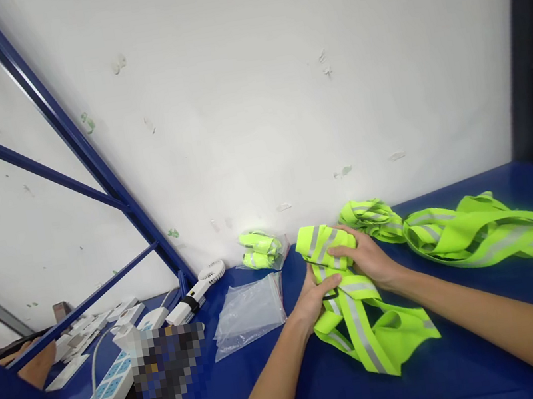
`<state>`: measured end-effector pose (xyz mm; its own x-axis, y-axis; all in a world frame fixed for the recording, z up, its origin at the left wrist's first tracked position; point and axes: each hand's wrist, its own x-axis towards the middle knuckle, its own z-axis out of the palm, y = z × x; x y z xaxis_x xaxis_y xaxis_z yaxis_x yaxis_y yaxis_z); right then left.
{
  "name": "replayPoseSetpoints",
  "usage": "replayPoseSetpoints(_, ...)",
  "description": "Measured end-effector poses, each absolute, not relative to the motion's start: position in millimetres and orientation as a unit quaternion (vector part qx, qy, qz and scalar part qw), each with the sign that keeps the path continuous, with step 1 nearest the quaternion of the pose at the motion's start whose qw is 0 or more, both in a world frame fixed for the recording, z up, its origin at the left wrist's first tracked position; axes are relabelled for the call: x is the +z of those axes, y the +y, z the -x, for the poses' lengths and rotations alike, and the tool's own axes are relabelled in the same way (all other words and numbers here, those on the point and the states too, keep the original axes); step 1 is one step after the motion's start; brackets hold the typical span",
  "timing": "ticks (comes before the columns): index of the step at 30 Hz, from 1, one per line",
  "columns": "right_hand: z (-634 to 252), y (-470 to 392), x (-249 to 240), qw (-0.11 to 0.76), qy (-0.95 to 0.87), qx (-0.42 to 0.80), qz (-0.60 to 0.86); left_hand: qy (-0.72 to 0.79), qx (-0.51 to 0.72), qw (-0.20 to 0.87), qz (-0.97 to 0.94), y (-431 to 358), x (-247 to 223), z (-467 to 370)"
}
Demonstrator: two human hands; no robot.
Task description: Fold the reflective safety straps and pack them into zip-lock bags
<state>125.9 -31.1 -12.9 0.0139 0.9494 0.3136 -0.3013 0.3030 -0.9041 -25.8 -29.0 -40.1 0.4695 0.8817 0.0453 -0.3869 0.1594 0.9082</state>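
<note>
You are working under bright, even light with no hard shadows; only soft, faint ones lie beneath your left hand [318, 294] and right hand [364, 258] on the glossy blue tabletop [473, 355]. The neon yellow safety vest [361, 319] in your hands is almost overexposed, glowing, and its grey reflective strips shine pale. The white wall [279, 89] beyond your hands is washed out. Straight lines bend toward the edges, so the blue frame bars [68, 133] to the left of your left hand lean. A pixelated patch [169, 370] hides something left of that hand. Focus is sharp throughout.
</note>
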Motion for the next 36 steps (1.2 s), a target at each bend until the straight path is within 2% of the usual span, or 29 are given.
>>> replayPoseSetpoints(4, -123, -33, -12, 0.659, -0.507, 0.435, 0.346, 0.29, 0.416, 0.711, -0.487, -27, -40, 28)
replayPoseSetpoints(10, -130, -33, -4, 0.642, -0.528, 0.398, 0.388, 0.262, 0.416, 0.731, -0.474, -30, -39, 29)
replayPoseSetpoints(14, -136, -26, -4, 0.659, -0.476, 0.482, 0.327, 0.256, 0.428, 0.72, -0.482, -30, -37, 30)
replayPoseSetpoints(17, -139, -20, -7, 0.631, -0.428, 0.577, 0.292, 0.277, 0.427, 0.702, -0.498, -29, -33, 33)
replayPoseSetpoints(20, -141, -15, -10, 0.616, -0.429, 0.589, 0.298, 0.288, 0.42, 0.694, -0.508, -28, -31, 34)
replayPoseSetpoints(22, -144, -16, -10, 0.622, -0.473, 0.532, 0.326, 0.286, 0.423, 0.691, -0.512, -29, -32, 33)
replayPoseSetpoints(24, -146, -21, -9, 0.615, -0.565, 0.42, 0.355, 0.284, 0.43, 0.689, -0.511, -29, -34, 31)
replayPoseSetpoints(28, -149, -29, -15, 0.526, -0.773, 0.207, 0.286, 0.323, 0.454, 0.691, -0.46, -27, -43, 30)
replayPoseSetpoints(32, -151, -24, -34, 0.472, -0.853, 0.119, 0.188, 0.305, 0.492, 0.708, -0.405, -25, -47, 37)
replayPoseSetpoints(36, -151, -23, -39, 0.482, -0.842, 0.106, 0.219, 0.248, 0.48, 0.739, -0.403, -26, -45, 39)
